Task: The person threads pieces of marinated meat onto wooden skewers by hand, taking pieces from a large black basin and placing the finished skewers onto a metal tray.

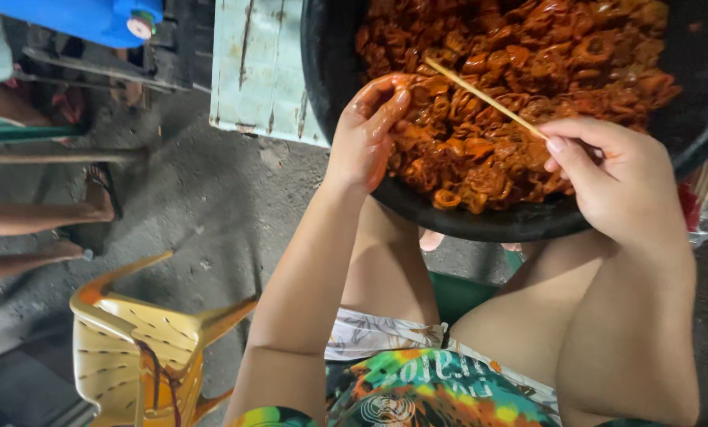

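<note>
A big black basin (480,225) rests on the person's knees and fills the upper right part of the view. It is heaped with small pieces of meat (528,71), ring-shaped and curled, all coated in a shiny orange-red marinade that looks wet and sticky.

The right hand (615,178) is closed around a thin, pale bamboo skewer (484,96), pinched between thumb and fingers near its lower end. The stick runs up and to the left, lying over the meat, and it looks bare along the part that shows.

The left hand (370,130) is at the left inner side of the basin, its fingers curled loosely and touching the meat. The fingers are stained orange from the sauce. I cannot tell if it holds a piece.

Beside the person's left leg, a yellow plastic chair (144,348) stands on the grey concrete floor (212,205).
</note>
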